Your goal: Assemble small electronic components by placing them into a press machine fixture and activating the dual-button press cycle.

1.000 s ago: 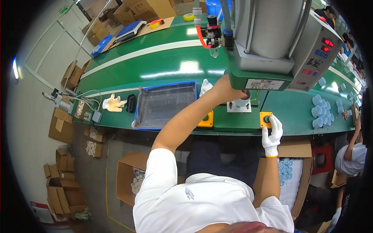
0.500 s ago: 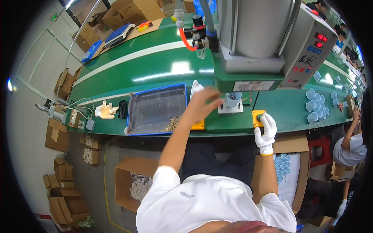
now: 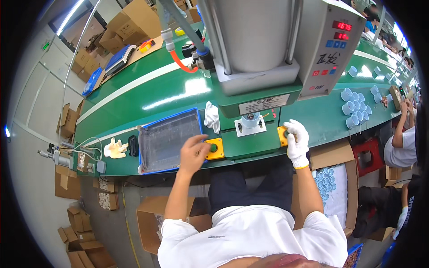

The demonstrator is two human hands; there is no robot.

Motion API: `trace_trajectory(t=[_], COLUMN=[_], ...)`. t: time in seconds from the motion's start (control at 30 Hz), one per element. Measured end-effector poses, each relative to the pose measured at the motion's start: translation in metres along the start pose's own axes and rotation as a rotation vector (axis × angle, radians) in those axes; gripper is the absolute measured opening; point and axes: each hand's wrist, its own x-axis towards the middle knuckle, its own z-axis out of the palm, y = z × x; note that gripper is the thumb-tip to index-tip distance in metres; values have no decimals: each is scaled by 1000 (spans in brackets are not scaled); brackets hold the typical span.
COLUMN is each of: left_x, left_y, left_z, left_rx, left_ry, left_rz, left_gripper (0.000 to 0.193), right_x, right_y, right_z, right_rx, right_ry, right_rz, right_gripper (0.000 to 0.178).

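Note:
My bare left hand is at the right front corner of the blue-rimmed tray, beside a yellow button box with a green push button. Its fingers are apart and bent, with the tips close to that button; contact is hard to make out. My right hand, in a white knit glove, curls its fingers and thumb around the push button on the second yellow box. Between the two boxes, a light blue cup sits in the metal fixture beneath the press head.
The blue-rimmed tray stands left, next to a cream glove and a black case. A white cloth lies behind the left box. Blue cups cluster at right, near a co-worker. Open cartons stand below the bench.
My left hand has drawn back from beside the press fixture to the left button box. My right hand stays at its button. The whole view has shifted, and the press display digits changed.

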Motion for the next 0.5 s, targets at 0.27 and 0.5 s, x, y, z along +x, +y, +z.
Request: trace_trajectory(t=[0.27, 0.5], left_x=[-6, -4], left_y=[-34, -30], left_z=[0, -5], left_rx=[299, 170], left_ry=[-150, -189], left_rz=[-170, -310], left_gripper=[23, 13], right_x=[-9, -6], right_y=[1, -2], right_z=[3, 3], right_rx=[207, 103], right_ry=[60, 51], right_rz=[197, 104], right_gripper=[27, 25])
